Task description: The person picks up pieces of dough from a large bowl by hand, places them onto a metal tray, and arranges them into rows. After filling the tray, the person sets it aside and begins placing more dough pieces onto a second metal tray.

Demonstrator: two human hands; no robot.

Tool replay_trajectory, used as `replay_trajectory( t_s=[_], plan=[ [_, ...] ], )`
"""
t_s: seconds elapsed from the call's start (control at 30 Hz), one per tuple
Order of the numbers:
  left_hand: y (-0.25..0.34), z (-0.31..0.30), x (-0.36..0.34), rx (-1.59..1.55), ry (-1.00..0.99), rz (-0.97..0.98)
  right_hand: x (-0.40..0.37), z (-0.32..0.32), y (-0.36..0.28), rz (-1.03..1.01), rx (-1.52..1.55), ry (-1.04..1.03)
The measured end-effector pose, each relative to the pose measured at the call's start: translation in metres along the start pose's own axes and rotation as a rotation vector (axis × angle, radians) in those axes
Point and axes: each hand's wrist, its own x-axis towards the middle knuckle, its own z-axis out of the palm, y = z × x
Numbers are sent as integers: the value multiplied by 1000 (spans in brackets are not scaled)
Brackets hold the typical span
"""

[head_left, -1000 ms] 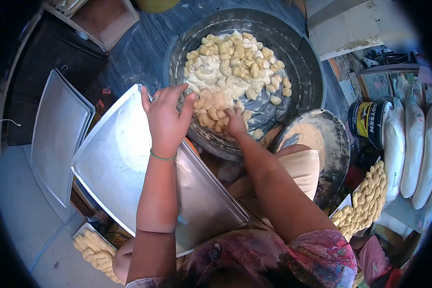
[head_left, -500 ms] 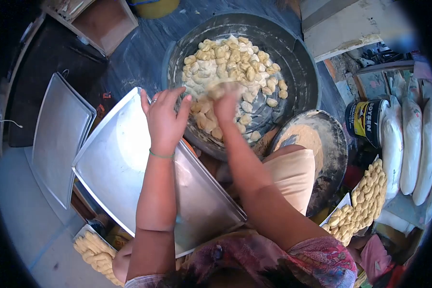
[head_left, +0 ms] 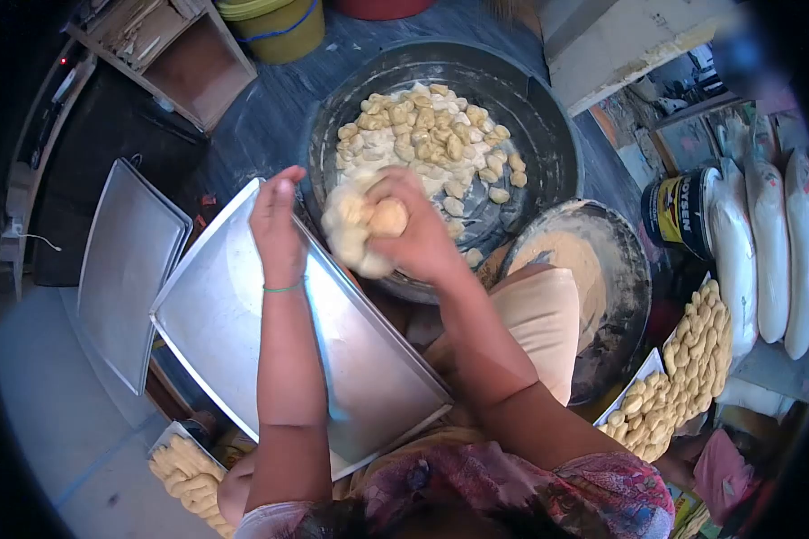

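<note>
My right hand (head_left: 413, 229) is wrapped round a clump of pale dough pieces (head_left: 355, 225), blurred by motion, above the near left rim of a round black tub (head_left: 553, 171). More floured dough pieces (head_left: 431, 130) lie in the tub with loose white flour. My left hand (head_left: 277, 225) is raised over the upper corner of a silver metal tray (head_left: 234, 305), its palm turned toward the clump and its fingers extended. Nothing shows in that hand. The tray lies tilted across my lap.
A round basin (head_left: 634, 278) with brownish powder stands right of my knee. Trays of shaped dough (head_left: 683, 359) lie at the lower right, and more dough (head_left: 189, 481) at the lower left. Other metal trays (head_left: 126, 269) lean at the left. A paint can (head_left: 679, 211) is at the right.
My right hand has lifted out of the tub and moved left with a clump of dough. My left hand has turned more edge-on and shifted slightly left. The view has shifted a little.
</note>
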Motion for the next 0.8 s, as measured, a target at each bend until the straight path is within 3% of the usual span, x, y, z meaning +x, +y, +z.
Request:
replay_trajectory(
  t_s=[0.07,0.1,0.13,0.17,0.23,0.33,0.43,0.47,0.53,0.57,0.67,0.77,0.8],
  plan=[
    [-15,-28,9,-414,-32,-56,-13,19,-14,-44,368,-222],
    [-19,-50,14,-613,-165,-100,-13,29,-14,-147,420,-373],
    [-11,-66,8,-633,-120,-154,-15,44,-15,-122,612,-534],
    [2,-78,-2,-651,-72,-206,-22,60,-16,-99,526,-618],
    [22,-91,-23,-138,180,-197,-32,81,-19,-133,-103,-830],
    [4,-130,-55,407,189,10,-42,85,-34,-212,-433,-811],
    [11,-125,-62,694,158,175,-9,47,1,-154,-13,-680],
    [11,-121,-59,744,139,202,6,26,16,-222,-106,-521],
    [18,-111,-55,871,84,247,33,-26,42,441,119,-222],
    [20,-109,-55,867,88,250,45,-40,114,367,-29,113],
    [18,-111,-57,852,83,249,18,-97,306,759,-346,596],
    [14,-115,-56,823,75,228,-45,-94,391,1305,-582,463],
    [13,-114,-57,809,84,215,-52,-83,395,1331,-645,408]
  ],
)
